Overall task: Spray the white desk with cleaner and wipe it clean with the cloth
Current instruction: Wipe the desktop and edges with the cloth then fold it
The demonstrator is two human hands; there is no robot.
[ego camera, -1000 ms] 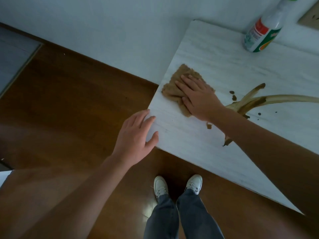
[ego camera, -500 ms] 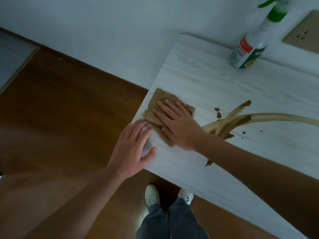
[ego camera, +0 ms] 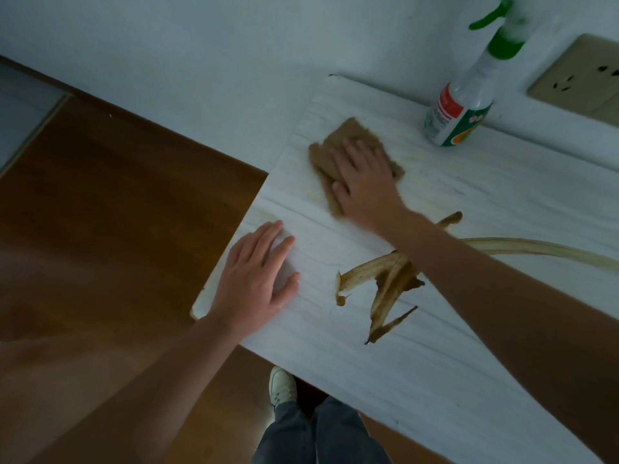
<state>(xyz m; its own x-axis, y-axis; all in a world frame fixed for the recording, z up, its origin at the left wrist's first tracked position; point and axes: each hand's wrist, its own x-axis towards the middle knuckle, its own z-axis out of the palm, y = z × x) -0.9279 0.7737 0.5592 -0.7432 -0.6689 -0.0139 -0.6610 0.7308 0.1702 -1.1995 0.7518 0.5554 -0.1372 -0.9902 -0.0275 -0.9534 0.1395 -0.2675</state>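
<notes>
White bench (ego camera: 452, 380) against wall; right grip (ego camera: 365, 182) flat, pressing brown cloth (ego camera: 338, 142) near far-left corner; left grip (ego camera: 258, 279) open, flat at left edge. Risk: soiled cloth spreading brown smear (ego camera: 385, 279), sweep toppling nearby spray bottle (ego camera: 459, 108).

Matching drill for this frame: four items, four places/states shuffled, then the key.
Items
1. cloth
2. spray bottle
3. left hand
4. brown smear

Places/states
A. flat on the desk near its left corner, holding nothing
B. stands at the back of the desk, by the wall
C. pressed down under the right hand
D. streaked across the desk, not yet wiped

Pairs: 1-C, 2-B, 3-A, 4-D
</notes>
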